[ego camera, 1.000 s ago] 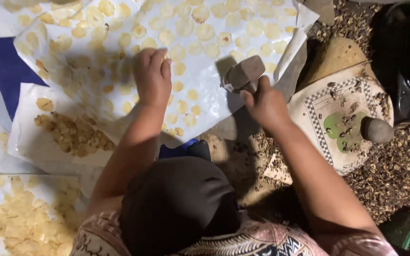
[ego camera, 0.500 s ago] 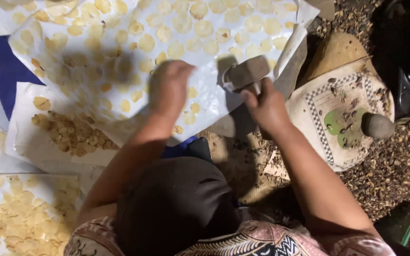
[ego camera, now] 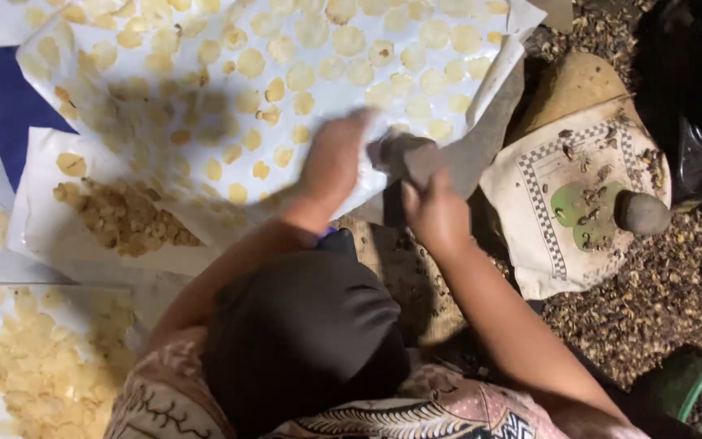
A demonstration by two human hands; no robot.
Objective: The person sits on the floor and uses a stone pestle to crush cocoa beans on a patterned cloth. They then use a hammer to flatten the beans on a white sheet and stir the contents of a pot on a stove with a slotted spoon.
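Observation:
My right hand (ego camera: 436,215) grips the handle of a small grey mallet (ego camera: 404,154), whose head hangs over the near edge of a white sheet (ego camera: 481,73). Rows of flat, round yellow discs (ego camera: 349,41) cover that sheet. My left hand (ego camera: 335,158) is blurred just left of the mallet head, above the sheet's near edge. I cannot make out whether its fingers hold anything. A dark head covering (ego camera: 302,341) hides the ground between my arms.
A heap of brownish pieces (ego camera: 123,215) lies on the sheet at left. Loose yellow chips (ego camera: 18,366) fill the lower left sheet. At right, a round stone (ego camera: 642,213) rests on a checkered white sack (ego camera: 530,171); husks litter the ground, with a green basket (ego camera: 692,390) at bottom right.
My left hand lifted off the discs in the middle of the sheet and swept right and nearer, up beside the mallet head. The right hand and mallet shifted only slightly.

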